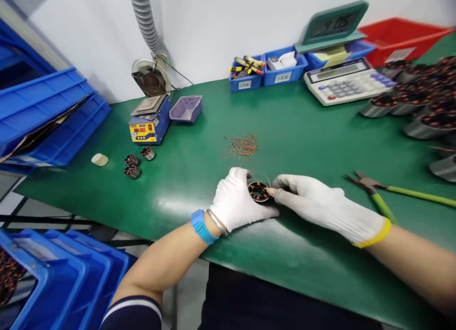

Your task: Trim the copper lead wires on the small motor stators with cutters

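My left hand [237,197], in a white glove, is wrapped round a small round motor stator with copper windings [258,191] on the green table [185,187]. My right hand [313,204], also gloved, touches the stator's right side with pinched fingertips; thin copper wire loops just above it. A blue band and a metal bracelet sit on my left wrist.
A pile of copper wire scraps [242,145] lies behind the hands. Green-handled pliers [384,194] lie at right. Three small stators [135,162] and a solder pot [148,123] stand at left. Calculator [347,80], blue bins [265,71], many stators [423,101] far right.
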Demonstrator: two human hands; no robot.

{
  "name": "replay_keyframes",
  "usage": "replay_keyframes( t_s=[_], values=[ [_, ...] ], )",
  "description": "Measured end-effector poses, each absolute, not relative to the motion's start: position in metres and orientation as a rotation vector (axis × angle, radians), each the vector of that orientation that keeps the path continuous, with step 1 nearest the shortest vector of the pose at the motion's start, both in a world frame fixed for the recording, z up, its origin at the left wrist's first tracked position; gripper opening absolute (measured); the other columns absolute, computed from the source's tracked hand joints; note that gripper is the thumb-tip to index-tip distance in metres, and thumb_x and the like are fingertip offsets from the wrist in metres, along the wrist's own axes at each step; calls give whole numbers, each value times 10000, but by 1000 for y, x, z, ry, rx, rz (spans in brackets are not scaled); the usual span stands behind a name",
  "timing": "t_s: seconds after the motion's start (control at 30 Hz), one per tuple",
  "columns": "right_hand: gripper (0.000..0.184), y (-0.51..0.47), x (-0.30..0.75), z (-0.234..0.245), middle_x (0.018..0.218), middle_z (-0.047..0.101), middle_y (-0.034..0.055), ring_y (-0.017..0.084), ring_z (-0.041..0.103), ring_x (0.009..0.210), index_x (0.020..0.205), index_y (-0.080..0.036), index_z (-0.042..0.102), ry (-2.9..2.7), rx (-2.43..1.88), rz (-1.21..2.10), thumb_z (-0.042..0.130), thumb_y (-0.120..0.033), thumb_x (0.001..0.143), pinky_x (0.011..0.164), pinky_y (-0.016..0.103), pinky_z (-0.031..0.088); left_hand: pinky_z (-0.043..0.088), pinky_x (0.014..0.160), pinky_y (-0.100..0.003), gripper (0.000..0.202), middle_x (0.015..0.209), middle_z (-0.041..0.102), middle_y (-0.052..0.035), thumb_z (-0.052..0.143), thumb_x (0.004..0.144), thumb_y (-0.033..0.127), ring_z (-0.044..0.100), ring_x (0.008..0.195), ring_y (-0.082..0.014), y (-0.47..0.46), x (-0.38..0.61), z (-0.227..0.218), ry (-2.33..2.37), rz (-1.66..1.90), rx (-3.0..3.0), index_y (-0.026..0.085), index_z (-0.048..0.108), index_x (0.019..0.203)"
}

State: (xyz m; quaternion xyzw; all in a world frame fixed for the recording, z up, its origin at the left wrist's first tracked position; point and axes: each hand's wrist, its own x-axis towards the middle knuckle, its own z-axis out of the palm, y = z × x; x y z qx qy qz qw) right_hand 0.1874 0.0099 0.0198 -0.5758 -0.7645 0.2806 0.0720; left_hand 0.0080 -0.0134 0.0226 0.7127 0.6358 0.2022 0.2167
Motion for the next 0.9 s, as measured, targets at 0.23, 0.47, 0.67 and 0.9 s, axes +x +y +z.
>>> replay_keyframes(
  t_s=[0.23, 0.47, 0.67, 0.9],
  values=[
    [282, 16, 195, 20, 633, 628, 48, 201, 557, 555, 679, -224, 578, -2320, -1912, 794, 462, -413, 853, 489, 309, 313, 583, 891, -429, 870, 1078, 687, -65, 780, 651, 412, 704, 942, -264, -12, 3, 17, 1575, 637, 1740, 203, 413, 1412],
    [426, 20, 185, 7, 1075, 737, 63, 224, 685, 936, 1095, -225, 681, -2157, -1575, 845, 424, -483, 873, 794, 341, 539, 588, 879, -426, 1036, 1065, 692, -56, 766, 659, 430, 715, 932, -267, -12, 7, 16, 1573, 649, 1725, 199, 269, 1538],
    [319, 20, 189, 7, 941, 750, 75, 288, 685, 822, 930, -252, 714, -2268, -1921, 560, 467, -436, 847, 626, 388, 478, 591, 850, -383, 977, 1049, 678, -58, 750, 669, 403, 714, 887, -240, -13, 6, 17, 1564, 653, 1760, 185, 321, 1520],
    [460, 17, 185, 13, 1138, 716, 67, 287, 684, 963, 1135, -264, 671, -2196, -1731, 689, 467, -554, 843, 750, 399, 533, 598, 796, -361, 1074, 1015, 695, -40, 756, 664, 391, 720, 850, -228, -12, 4, 15, 1545, 642, 1720, 182, 214, 1568]
  ],
)
